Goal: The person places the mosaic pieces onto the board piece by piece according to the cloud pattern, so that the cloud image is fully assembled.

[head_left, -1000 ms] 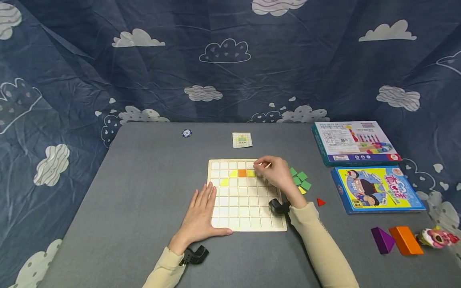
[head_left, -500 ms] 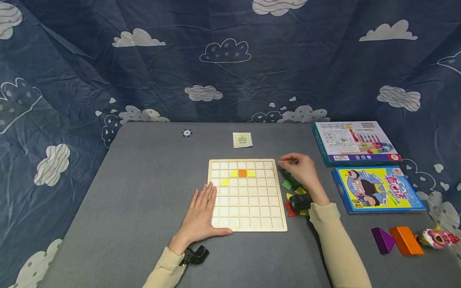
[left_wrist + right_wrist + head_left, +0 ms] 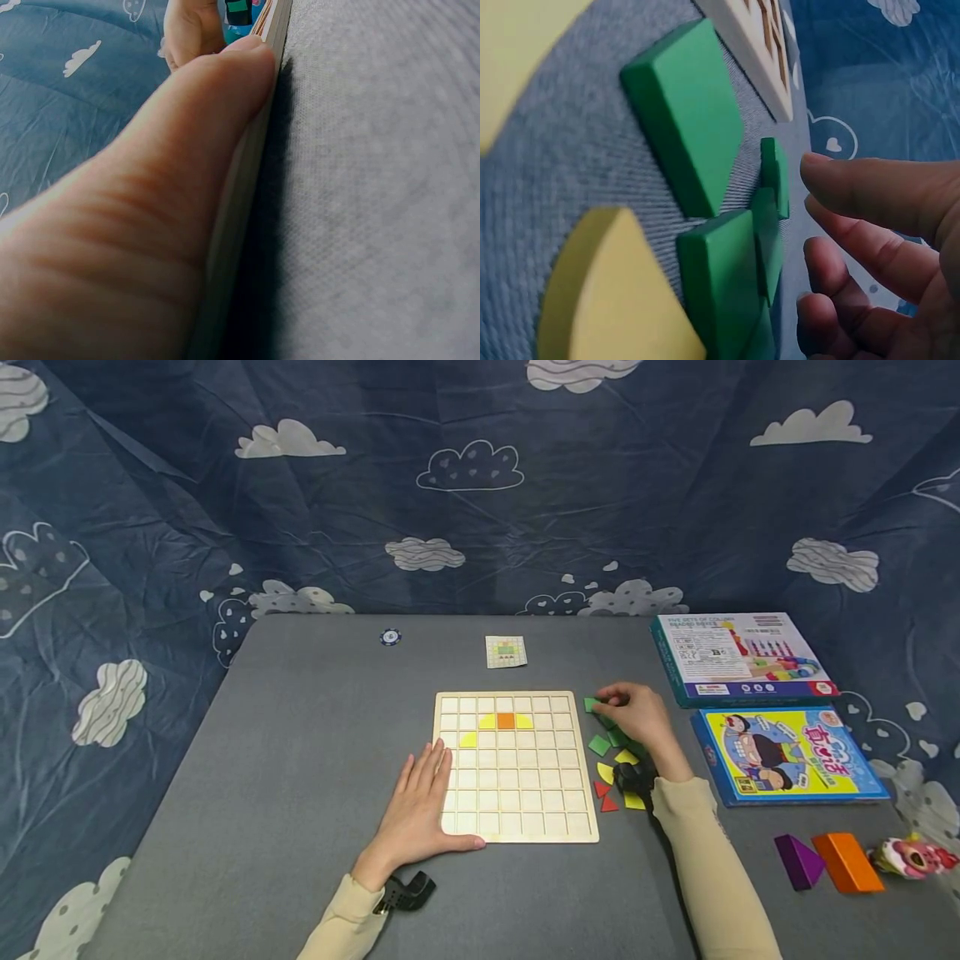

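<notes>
My left hand (image 3: 415,810) lies with its fingers spread along the left edge of a wooden grid board (image 3: 517,785), the thumb at its front edge. In the left wrist view the thumb (image 3: 195,112) runs along the board's side. An orange square tile (image 3: 506,721) sits in the grid between two yellow curved tiles, with another yellow tile (image 3: 468,740) lower left. Right of the board, my right hand (image 3: 636,714) is over several green square tiles (image 3: 598,745). Its thumb and forefinger (image 3: 840,180) are just beside a green tile (image 3: 776,176), with nothing visibly between them.
Yellow tiles (image 3: 605,772) and red triangles (image 3: 609,804) lie near the right wrist. A small pattern card (image 3: 506,652) and a poker chip (image 3: 390,637) lie behind the board. Two game boxes (image 3: 791,756), purple and orange blocks (image 3: 847,862) and a figurine (image 3: 912,857) stand right.
My right hand has moved from the yellow tile on the grid to the green tiles at the right, uncovering the board's upper right. The left hand has stayed put.
</notes>
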`<action>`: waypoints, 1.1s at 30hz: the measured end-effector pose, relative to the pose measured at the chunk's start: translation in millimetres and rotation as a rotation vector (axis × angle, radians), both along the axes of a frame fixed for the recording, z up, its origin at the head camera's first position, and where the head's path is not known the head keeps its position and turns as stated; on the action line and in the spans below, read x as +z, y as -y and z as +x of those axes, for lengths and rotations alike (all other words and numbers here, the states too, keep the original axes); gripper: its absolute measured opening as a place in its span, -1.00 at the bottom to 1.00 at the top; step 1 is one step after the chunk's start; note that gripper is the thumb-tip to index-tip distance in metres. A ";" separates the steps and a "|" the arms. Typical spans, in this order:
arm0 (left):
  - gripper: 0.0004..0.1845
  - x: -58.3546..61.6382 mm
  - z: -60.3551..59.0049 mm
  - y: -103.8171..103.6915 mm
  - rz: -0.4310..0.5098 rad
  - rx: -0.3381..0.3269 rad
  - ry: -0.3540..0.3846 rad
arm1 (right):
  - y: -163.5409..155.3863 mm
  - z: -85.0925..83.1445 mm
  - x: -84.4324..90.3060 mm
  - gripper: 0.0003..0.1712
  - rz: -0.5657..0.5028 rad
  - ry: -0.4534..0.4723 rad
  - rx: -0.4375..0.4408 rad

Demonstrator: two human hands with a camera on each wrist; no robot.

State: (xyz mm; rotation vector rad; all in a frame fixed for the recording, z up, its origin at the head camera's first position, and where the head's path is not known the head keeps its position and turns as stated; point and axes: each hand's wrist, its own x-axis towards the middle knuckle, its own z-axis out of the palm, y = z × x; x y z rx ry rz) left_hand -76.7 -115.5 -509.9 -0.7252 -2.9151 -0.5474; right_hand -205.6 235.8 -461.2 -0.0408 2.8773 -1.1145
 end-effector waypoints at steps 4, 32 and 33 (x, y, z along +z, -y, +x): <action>0.40 0.3 -0.3 -0.1 0.005 0.000 0.001 | 1.0 -1.8 -1.8 -0.70 0.017 0.032 0.002; 0.40 -0.9 -0.4 0.6 -0.015 0.001 0.020 | 4.5 -5.6 -1.1 -0.73 0.049 0.040 0.045; 0.40 -0.8 -0.5 0.5 -0.014 0.001 0.021 | 4.6 -5.4 -1.1 -0.73 0.048 0.038 0.044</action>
